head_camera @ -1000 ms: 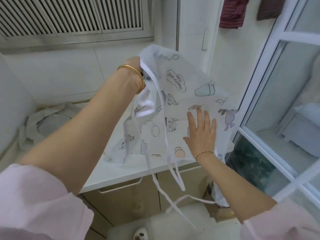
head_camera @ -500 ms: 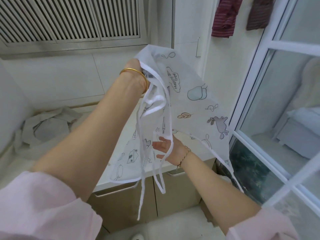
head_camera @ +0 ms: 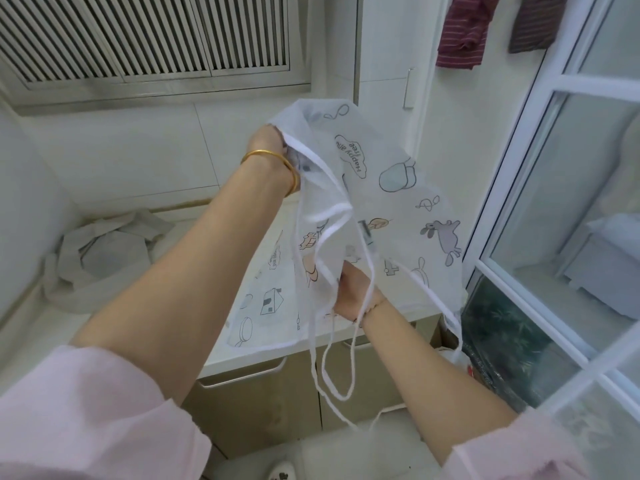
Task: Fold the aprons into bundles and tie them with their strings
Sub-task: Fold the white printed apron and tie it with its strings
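Apron (head_camera: 398, 188) betw. both hands' grips

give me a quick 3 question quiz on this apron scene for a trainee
1. True or false: the apron lies flat on the counter.
2. Which hand holds the apron up at its top edge? A) left hand B) right hand
3. Fill in: the white strings hang down in front of the ______ below the counter.

Key
1. False: it is held up in the air, only its lower part hanging near the counter.
2. A: the left hand grips the top, while the right hand is lower, among the strings.
3. Cabinet.
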Motion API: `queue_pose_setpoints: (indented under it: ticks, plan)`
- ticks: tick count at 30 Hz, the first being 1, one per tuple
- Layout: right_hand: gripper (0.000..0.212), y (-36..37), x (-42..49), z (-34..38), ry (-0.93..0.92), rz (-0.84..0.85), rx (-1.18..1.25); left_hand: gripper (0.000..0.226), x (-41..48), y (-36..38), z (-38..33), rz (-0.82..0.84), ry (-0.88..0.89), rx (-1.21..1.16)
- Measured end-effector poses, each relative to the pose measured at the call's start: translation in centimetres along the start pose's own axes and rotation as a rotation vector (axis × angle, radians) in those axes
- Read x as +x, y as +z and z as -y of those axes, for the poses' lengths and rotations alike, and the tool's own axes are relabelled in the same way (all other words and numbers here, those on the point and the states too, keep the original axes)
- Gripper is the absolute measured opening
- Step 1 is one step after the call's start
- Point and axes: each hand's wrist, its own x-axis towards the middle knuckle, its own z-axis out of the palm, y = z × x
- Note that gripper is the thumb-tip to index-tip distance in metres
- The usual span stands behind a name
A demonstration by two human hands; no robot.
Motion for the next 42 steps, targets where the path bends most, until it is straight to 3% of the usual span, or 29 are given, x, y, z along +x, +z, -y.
queue_pose_setpoints:
  ticks: [2, 4, 7, 10, 13, 18, 20, 21, 25, 28, 32, 37, 42]
  plan:
    - [0.01, -1.6, 0.8, -0.1, 0.031, -0.265, 0.024, 0.011, 0.3, -1.0, 0.9, 0.006, 0.124, 0.219]
    - [0.026, -3.5, 0.0, 0.3, -0.046, -0.594, 0.05, 0.025, 1.7, -2.1, 2.8, 0.024, 0.366, 0.588]
    - [0.024, -6.2, -2.7, 0.8, -0.442, -0.971, -0.029, 0.055, 1.7, -2.9, 7.0, 0.159, 0.541, 1.186]
    - [0.02, -8.4, -4.6, 2.4, -0.722, -1.093, -0.128, 0.08, -0.7, -2.7, 12.0, 0.499, 0.475, 1.752]
    - [0.013, -8.8, -6.7, 4.9, -0.881, -1.066, -0.3, 0.074, -4.9, -1.3, 17.2, 0.997, 0.169, 1.97]
    - [0.02, -9.7, -7.9, 5.8, -0.772, -0.738, -0.522, 0.035, -11.0, -2.4, 26.0, 1.443, -0.819, 1.594]
    - [0.029, -10.4, -7.5, 5.1, -0.646, -0.685, -0.579, 0.023, -13.0, -4.7, 29.3, 1.529, -1.067, 1.505]
    - [0.026, -10.7, -7.3, 4.7, -0.565, -0.665, -0.606, 0.024, -13.7, -5.9, 30.8, 1.538, -1.099, 1.519]
    - [0.01, -10.8, -6.4, 2.7, -0.387, -0.576, -0.717, 0.059, -14.3, -8.5, 31.3, 1.435, -1.005, 1.557]
    - [0.027, -10.6, -5.7, 2.1, -0.402, -0.65, -0.725, 0.068, -11.3, -9.3, 27.0, 1.211, -0.847, 1.566]
    - [0.027, -9.5, -5.0, 1.9, -0.435, -0.738, -0.625, 0.093, -8.6, -10.7, 23.3, 0.986, -0.649, 1.599]
    - [0.02, -8.0, -3.4, 1.7, -0.498, -0.76, -0.563, 0.09, -10.7, -8.5, 22.5, 0.971, -0.568, 1.298]
    - [0.019, -6.5, -4.1, 2.4, -0.514, -0.738, -0.417, 0.087, -11.7, -6.2, 22.4, 0.76, -0.442, 0.968]
